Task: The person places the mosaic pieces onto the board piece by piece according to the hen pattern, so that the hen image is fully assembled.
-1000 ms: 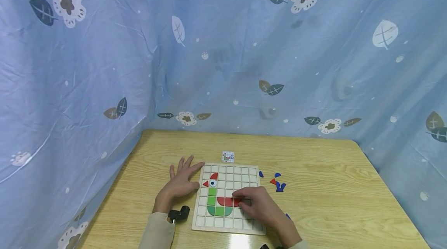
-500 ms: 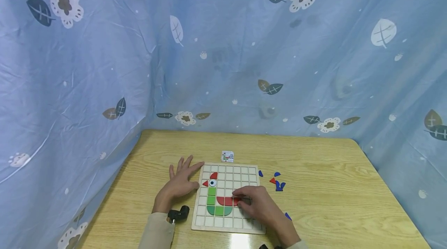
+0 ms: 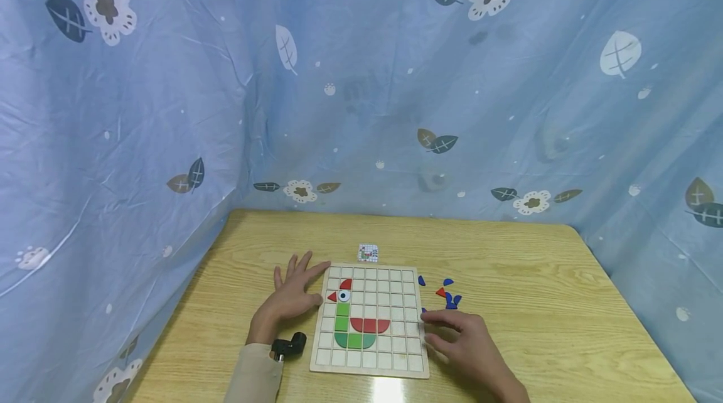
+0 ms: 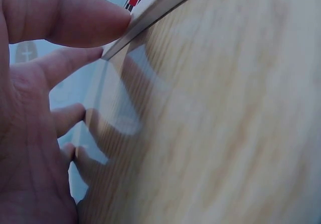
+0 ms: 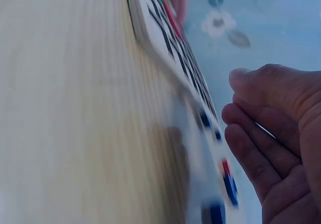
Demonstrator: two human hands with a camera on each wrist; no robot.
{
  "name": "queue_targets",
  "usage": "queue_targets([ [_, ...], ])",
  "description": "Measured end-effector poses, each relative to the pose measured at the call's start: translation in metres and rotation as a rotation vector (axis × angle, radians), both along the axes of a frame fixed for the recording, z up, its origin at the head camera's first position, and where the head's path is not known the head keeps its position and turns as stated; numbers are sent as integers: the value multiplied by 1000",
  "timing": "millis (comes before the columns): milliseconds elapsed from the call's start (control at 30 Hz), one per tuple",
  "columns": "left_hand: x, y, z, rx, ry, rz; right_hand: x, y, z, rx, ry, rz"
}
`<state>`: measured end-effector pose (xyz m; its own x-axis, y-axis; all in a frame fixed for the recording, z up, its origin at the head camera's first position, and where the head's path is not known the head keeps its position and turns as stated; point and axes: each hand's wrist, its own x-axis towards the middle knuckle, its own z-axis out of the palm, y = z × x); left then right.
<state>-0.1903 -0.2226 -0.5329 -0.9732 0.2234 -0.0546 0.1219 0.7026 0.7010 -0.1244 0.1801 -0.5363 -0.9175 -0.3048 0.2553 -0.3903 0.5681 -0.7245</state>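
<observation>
A wooden grid board [image 3: 400,362] holds a bird-like figure: green pieces [image 3: 342,310], a red row [image 3: 369,326], a round eye piece [image 3: 344,295] and small red pieces at the head. My left hand [image 3: 289,297] lies spread at the board's left edge, its thumb and index finger touching the rim; the left wrist view shows this thumb [image 4: 90,18] at the edge. Over the board's right edge hovers my right hand [image 3: 471,343], fingers slightly bent and apart from the thumb. In the right wrist view that hand [image 5: 281,128] holds nothing visible.
Several blue pieces [image 3: 449,282] and a red triangle [image 3: 441,292] lie right of the board. A small picture card [image 3: 368,253] is behind it on the wooden table [image 3: 508,265]. A blue patterned curtain [image 3: 350,76] surrounds the table's back and sides.
My right hand has left the red row and moved right to the board's edge, uncovering the row's right end. My left hand stays in place.
</observation>
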Motion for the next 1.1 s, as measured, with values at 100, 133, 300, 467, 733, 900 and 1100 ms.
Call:
queue_targets([
  [100,1,0,3,-18,-11,3,9,19,0,-15,43,-59],
  [133,1,-1,4,-16,-11,5,12,25,0,-14,45,-85],
  [300,1,-2,3,-26,-11,7,25,46,4,2,-21,-203],
  [467,0,-3,2,-15,-15,4,32,54,5,14,-121,-261],
  [733,-2,-3,-1,-34,-11,3,33,50,0,12,-123,-176],
  [900,-2,-2,-1,-41,-8,3,28,41,-6,21,-43,-106],
  [1100,-1,0,-1,-34,-12,0,27,35,-7,84,80,-88],
])
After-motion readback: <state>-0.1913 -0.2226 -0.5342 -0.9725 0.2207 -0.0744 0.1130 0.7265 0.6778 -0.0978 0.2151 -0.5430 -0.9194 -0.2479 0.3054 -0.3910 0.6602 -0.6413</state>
